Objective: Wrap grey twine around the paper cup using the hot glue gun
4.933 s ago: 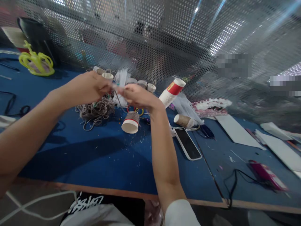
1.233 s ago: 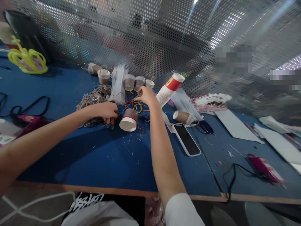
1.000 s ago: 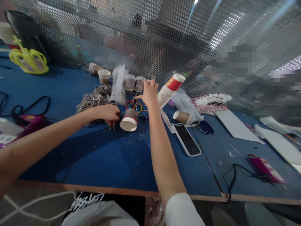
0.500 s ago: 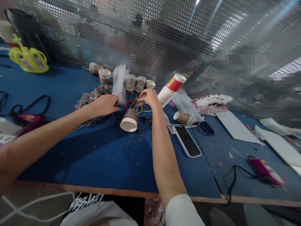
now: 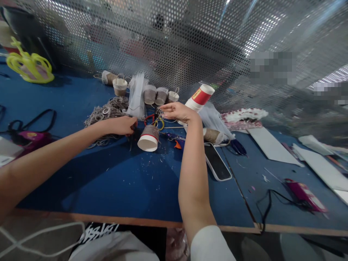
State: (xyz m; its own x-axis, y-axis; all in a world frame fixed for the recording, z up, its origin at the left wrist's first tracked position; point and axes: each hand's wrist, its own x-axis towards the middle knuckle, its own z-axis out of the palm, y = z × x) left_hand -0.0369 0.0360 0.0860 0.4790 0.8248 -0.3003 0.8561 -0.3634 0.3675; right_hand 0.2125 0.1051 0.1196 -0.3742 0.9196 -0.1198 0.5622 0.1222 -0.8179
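A paper cup wound with grey-brown twine lies tilted on the blue table, its white mouth toward me. Just left of it, my left hand is closed, with something small and dark at its fingertips. My right hand hovers beyond the cup, fingers stretched leftward and slightly apart, over a small tangle of twine. Scissors with red and yellow handles lie between the hands, partly covered by the cup. A heap of loose grey twine spreads behind my left wrist.
Several small wrapped cups stand along the mesh screen, by a clear plastic bundle. A stack of paper cups leans behind my right hand. Right of my forearm lies a phone; a blue glue gun is left of it.
My right hand has shifted right and its fingers have stretched out from a pinch. My left hand has moved slightly down and left, and a dark thing now shows at its fingertips.
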